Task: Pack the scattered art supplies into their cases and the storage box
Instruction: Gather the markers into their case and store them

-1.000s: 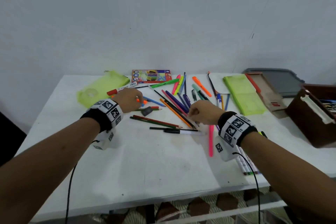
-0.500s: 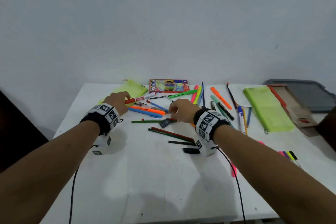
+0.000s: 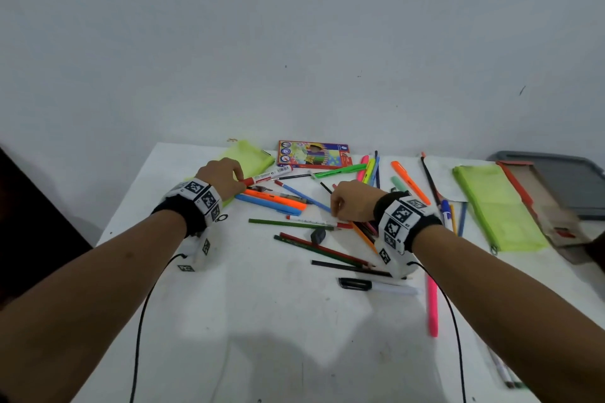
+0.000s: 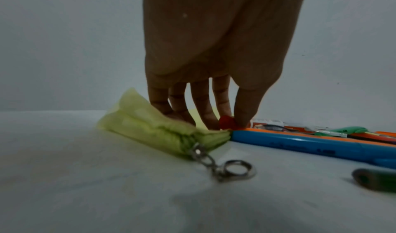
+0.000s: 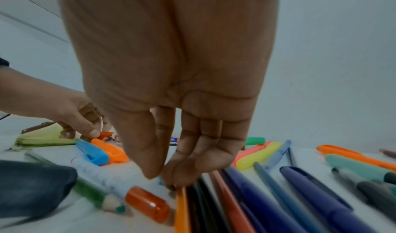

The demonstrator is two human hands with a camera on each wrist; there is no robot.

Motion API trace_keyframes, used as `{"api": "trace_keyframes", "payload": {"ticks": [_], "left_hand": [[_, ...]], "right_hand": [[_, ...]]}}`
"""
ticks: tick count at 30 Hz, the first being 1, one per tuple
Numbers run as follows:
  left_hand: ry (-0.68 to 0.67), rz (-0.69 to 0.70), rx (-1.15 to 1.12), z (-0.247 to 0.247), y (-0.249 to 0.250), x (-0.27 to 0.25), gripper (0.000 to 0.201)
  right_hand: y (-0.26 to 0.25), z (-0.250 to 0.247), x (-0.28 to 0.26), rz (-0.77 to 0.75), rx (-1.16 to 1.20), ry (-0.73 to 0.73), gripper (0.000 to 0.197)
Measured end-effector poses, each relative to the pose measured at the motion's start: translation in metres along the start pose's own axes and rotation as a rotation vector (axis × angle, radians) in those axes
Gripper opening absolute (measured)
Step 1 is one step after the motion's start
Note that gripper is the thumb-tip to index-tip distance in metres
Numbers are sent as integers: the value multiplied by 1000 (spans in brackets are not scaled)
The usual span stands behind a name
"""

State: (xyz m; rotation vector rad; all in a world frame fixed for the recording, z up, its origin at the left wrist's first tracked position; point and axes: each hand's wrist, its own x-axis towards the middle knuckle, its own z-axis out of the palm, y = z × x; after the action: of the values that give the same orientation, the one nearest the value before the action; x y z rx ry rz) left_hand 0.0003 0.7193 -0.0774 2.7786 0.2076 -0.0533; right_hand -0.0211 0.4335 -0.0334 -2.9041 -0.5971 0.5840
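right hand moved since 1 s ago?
Yes. The right hand has shifted left and now sits closer to the coloured pencil box than before.

White table against a plain pale grey wall, soft even light

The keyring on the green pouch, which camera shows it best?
The left wrist view: the keyring and its chain hang off the green pouch close up, lying on the table. The head view shows only a tiny ring beside the left wrist. In the right wrist view I cannot make it out.
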Motion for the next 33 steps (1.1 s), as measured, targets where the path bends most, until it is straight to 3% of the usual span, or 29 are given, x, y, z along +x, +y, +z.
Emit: {"api": "trace_keyframes", "payload": {"ticks": [11,15,18,21,28,33], "left_hand": [[37,20,-56,9,13,-2,23],[69,41,-77,12,24,-5,26],[108,72,-51,10,48,-10,25],[117,204,-121,10,90,-18,12],[-104,579,-206,38,213,-59,8],[-289,756,-197,69,302,-105,4]], "right_hand": [[-17,11,9,-84,-38,-79,14],[1,5,-7,-105,155,63,8],[22,-3,-26,-119,277,190,25],[49,-7,-53,-46,365,234,32],[130,2,-140,156,396,423,11],[189,8,-218,291,345,482,35]]}}
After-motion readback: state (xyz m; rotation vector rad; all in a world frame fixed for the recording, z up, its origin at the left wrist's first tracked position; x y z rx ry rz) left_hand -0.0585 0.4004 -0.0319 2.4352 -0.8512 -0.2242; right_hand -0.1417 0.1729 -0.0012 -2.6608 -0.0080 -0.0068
